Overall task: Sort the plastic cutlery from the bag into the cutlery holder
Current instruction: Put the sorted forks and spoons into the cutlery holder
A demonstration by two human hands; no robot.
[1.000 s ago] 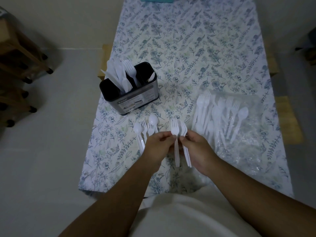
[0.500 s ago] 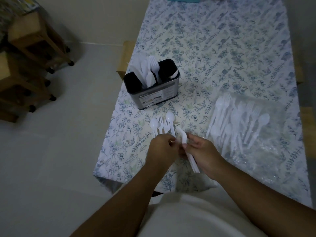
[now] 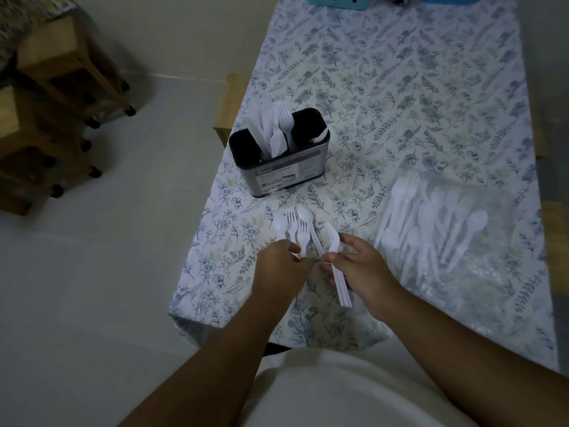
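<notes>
A black and steel cutlery holder (image 3: 286, 177) stands on the table's left side, with white plastic forks and knives (image 3: 274, 131) upright in its left compartments. A clear plastic bag (image 3: 468, 266) lies at the right with several white spoons and forks (image 3: 431, 223) on it. My left hand (image 3: 281, 266) pinches the handles of a small bunch of spoons and forks (image 3: 297, 224) whose heads rest on the cloth. My right hand (image 3: 360, 269) grips a thin stack of white cutlery (image 3: 334, 245) by the handles, heads pointing away.
The floral tablecloth (image 3: 400, 87) covers the table; its left edge runs just left of the holder. Blue items (image 3: 337, 0) sit at the far end. Wooden stools on castors (image 3: 58, 97) stand on the floor at the left.
My hands have separated: the left now holds the loose spoons and forks, the right keeps the stacked pieces. The camera has swung left, shifting the table rightward in view.
</notes>
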